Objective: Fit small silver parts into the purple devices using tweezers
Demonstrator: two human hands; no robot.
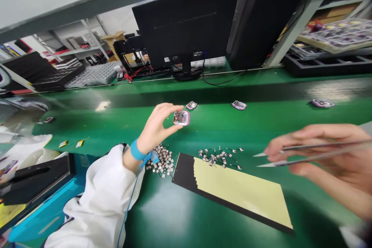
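Note:
Pinched between the thumb and fingers of my left hand (161,124) is a small purple-rimmed electronic device (181,118), its inner parts showing. A blue wrist strap with a cord circles that wrist. My right hand (322,162), partly blurred, grips a pair of tweezers (308,153) whose two white tips are apart and point left, with nothing between them. Below the left hand lies a heap of tiny wired parts (161,161). A smaller scatter of such parts (219,157) sits at the upper edge of a pale yellow sheet (241,190) on a black board (183,168).
Similar devices (239,105) rest farther back on the green bench (151,213). A black monitor (188,23) stands behind them. Stacked trays (334,38) are at the right rear. A blue box (43,217) and small yellow pieces (80,143) lie to the left.

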